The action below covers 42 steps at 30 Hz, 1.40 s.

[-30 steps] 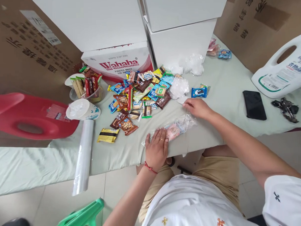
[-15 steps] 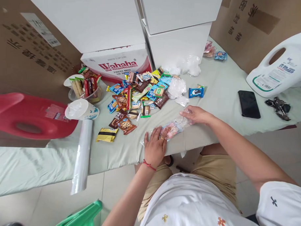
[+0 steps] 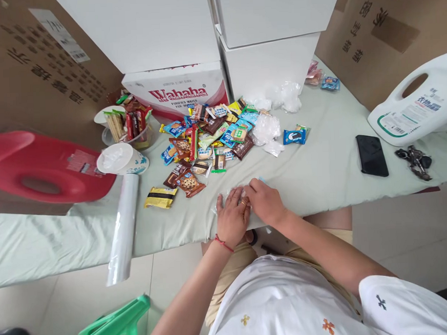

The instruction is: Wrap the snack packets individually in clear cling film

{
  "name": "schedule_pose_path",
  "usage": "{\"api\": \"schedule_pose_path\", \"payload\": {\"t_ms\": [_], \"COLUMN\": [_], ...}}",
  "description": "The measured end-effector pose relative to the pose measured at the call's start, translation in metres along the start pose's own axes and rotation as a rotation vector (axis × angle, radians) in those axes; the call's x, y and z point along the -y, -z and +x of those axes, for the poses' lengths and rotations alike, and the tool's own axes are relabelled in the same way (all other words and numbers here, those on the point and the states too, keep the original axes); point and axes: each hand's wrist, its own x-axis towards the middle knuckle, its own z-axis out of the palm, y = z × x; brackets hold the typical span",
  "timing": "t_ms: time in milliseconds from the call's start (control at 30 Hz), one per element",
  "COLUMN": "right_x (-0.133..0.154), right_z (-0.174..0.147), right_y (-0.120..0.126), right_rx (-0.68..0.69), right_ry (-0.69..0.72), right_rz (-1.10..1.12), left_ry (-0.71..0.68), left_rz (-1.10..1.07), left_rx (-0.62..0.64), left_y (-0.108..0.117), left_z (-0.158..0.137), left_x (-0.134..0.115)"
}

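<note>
My left hand (image 3: 232,217), with a red string at the wrist and a ring, lies flat with fingers stretched over a clear plastic bag (image 3: 224,192) near the table's front edge. Close against it, my right hand (image 3: 266,203) has its fingers bent and closed on the bag's right part. Most of the bag and its contents are hidden under both hands; a small blue bit peeks out beyond the right knuckles. Beyond the hands spreads a pile of wrapped snacks (image 3: 215,133), with a chocolate-chip cookie packet (image 3: 190,183) and a yellow packet (image 3: 160,197) at its near left.
Crumpled clear bags (image 3: 266,129) sit right of the pile. At left are a plastic-film roll (image 3: 123,229), paper cup (image 3: 130,162), snack bowl (image 3: 146,140) and red jug (image 3: 55,168). A phone (image 3: 371,155), keys (image 3: 416,161) and white jug (image 3: 419,102) stand at right. Boxes line the back.
My right hand has moved left from the bag's far right end to beside my left hand. The pinkish contents seen before are now covered. My left hand stays flat.
</note>
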Motion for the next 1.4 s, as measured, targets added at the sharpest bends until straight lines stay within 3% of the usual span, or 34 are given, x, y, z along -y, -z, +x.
{"api": "schedule_pose_path", "payload": {"t_ms": [100, 200, 300, 433, 567, 667, 767, 833, 1033, 1133, 1200, 1233, 1333, 1400], "right_x": [-0.014, -0.027, -0.028, -0.03, -0.033, -0.029, -0.026, -0.027, -0.05, -0.054, -0.054, -0.053, -0.057, -0.064], "right_z": [-0.016, -0.027, -0.033, -0.041, -0.047, -0.047, -0.043, -0.042, -0.045, -0.045, -0.042, -0.041, -0.036, -0.037], "right_y": [-0.016, -0.023, -0.026, -0.026, -0.023, -0.021, -0.022, -0.023, -0.015, -0.001, 0.005, 0.006, 0.0, -0.01], "right_rx": [-0.074, -0.151, -0.153, -0.129, -0.121, -0.104, -0.094, -0.086, -0.098, -0.224, -0.324, -0.329, -0.201, -0.136], "right_ry": [0.114, 0.212, 0.249, 0.273, 0.232, 0.194, 0.17, 0.165, 0.28, 0.137, 0.114, 0.169, 0.399, 0.439], "right_rz": [0.065, 0.095, 0.104, 0.158, 0.201, 0.202, 0.202, 0.226, 0.62, 0.755, 0.661, 0.584, 0.362, 0.241], "left_ry": [0.003, 0.243, 0.31, 0.263, 0.508, 0.71, 0.859, 0.91, 0.823, 0.673, 0.572, 0.551, 0.629, 0.672], "left_rz": [-0.151, -0.065, 0.026, -0.117, -0.494, -1.011, -1.484, -1.633, -1.55, -1.369, -1.266, -1.255, -1.376, -1.409], "left_rx": [-0.163, -0.352, -0.279, -0.177, 0.032, 0.139, 0.189, 0.155, 0.036, 0.017, -0.02, -0.031, 0.019, 0.032], "left_y": [0.007, 0.013, 0.016, 0.028, 0.056, 0.072, 0.07, 0.06, 0.025, 0.011, 0.006, 0.005, 0.011, 0.019], "left_z": [-0.01, -0.018, -0.018, -0.014, -0.007, 0.012, 0.042, 0.059, 0.067, 0.059, 0.056, 0.056, 0.057, 0.055], "left_x": [0.019, 0.032, 0.031, 0.021, 0.014, 0.003, -0.015, -0.026, -0.036, -0.038, -0.039, -0.038, -0.033, -0.027]}}
